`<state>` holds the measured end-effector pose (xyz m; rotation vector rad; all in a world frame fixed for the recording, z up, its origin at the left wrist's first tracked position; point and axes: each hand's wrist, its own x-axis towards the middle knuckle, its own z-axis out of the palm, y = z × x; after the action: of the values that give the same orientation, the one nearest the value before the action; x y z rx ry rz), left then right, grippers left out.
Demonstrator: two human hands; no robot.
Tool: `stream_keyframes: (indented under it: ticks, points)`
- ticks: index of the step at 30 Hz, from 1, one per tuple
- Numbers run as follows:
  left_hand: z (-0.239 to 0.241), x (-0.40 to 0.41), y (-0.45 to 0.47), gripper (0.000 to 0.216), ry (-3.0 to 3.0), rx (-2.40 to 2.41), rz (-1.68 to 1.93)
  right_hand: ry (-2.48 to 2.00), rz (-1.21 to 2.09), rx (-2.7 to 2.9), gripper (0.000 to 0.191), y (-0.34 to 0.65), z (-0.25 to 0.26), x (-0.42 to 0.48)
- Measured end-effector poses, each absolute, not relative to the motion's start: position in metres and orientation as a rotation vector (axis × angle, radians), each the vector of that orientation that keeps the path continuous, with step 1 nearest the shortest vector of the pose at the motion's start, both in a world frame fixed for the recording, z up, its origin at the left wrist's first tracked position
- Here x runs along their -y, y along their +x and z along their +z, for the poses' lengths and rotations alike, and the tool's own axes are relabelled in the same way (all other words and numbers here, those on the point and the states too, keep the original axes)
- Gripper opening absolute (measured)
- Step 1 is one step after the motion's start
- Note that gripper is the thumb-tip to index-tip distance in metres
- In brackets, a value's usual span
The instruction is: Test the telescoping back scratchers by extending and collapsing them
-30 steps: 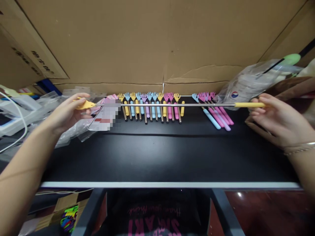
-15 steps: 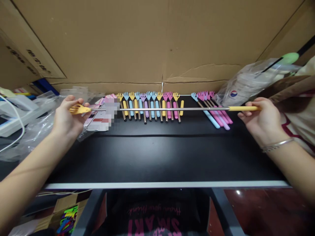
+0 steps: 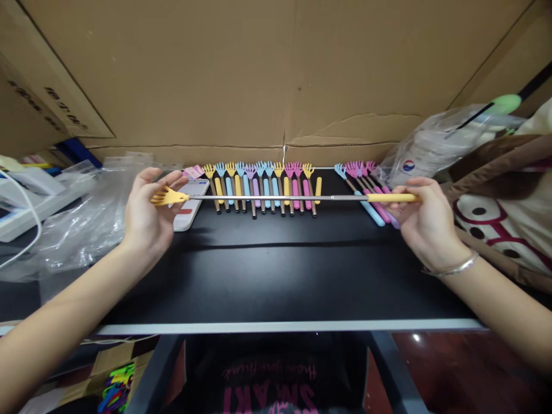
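Your left hand [image 3: 149, 221] loosely holds the yellow back scratcher [image 3: 278, 198] at its claw head; your right hand [image 3: 425, 221] grasps its handle. The long axis runs left to right between both hands, neither nearer, above the black table [image 3: 276, 282]. Beyond lies a row of shorter scratchers [image 3: 256, 187].

A yellow back scratcher [image 3: 276, 198] is held roughly level above the black table [image 3: 276, 287], its claw [image 3: 175, 197] gripped by the left hand [image 3: 146, 221], its handle [image 3: 383, 198] by the right hand [image 3: 426, 227].
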<state>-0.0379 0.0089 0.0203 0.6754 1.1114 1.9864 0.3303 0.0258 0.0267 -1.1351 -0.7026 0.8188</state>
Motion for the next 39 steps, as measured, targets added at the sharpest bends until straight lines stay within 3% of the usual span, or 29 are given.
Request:
stream_keyframes:
  ticks: [8,16,24,39]
  points:
    - [0.020,-0.006,-0.037,0.031,0.735,-1.088,1.983,-1.146,0.784,0.661,0.022,0.339,0.025,-0.028]
    - [0.005,-0.002,-0.015,0.026,1.104,-1.070,1.625,-1.069,0.852,0.909,0.013,0.324,0.013,-0.018]
    - [0.009,0.000,-0.015,0.037,1.310,-1.033,1.537,-1.040,0.926,1.013,0.029,0.333,0.005,-0.018]
    - [-0.003,-0.001,-0.033,0.046,1.474,-1.085,1.279,-1.059,1.043,1.052,0.030,0.339,0.017,-0.020]
